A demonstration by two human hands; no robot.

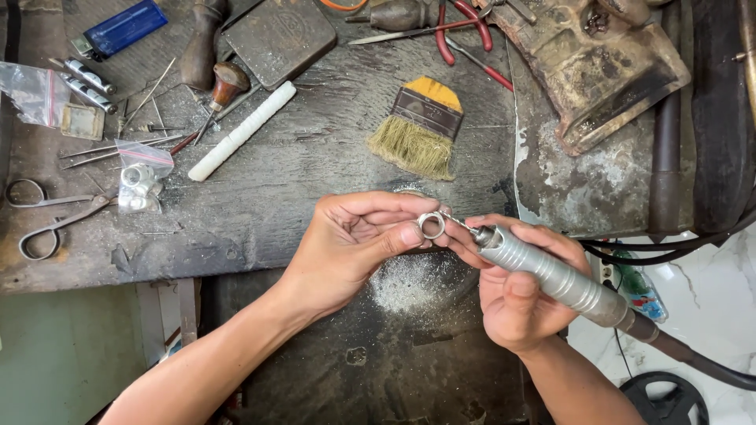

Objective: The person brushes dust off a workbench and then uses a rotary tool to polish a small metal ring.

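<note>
Head view: your left hand (358,236) pinches the ring (431,225) at its fingertips; right hand (512,283) grips the handpiece (551,275), bit at the ring's rim. Looks like mid-grinding; next, hold the ring steady, light pressure.

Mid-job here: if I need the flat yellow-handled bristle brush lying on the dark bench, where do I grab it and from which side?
Grip the flat yellow-handled bristle brush by its yellow handle and dark ferrule, pinching the two long edges. It lies flat, bristles fanned toward the hands and handle pointing away, so come from the far side or straight above; probably easiest, since bare bench surrounds it.
</note>
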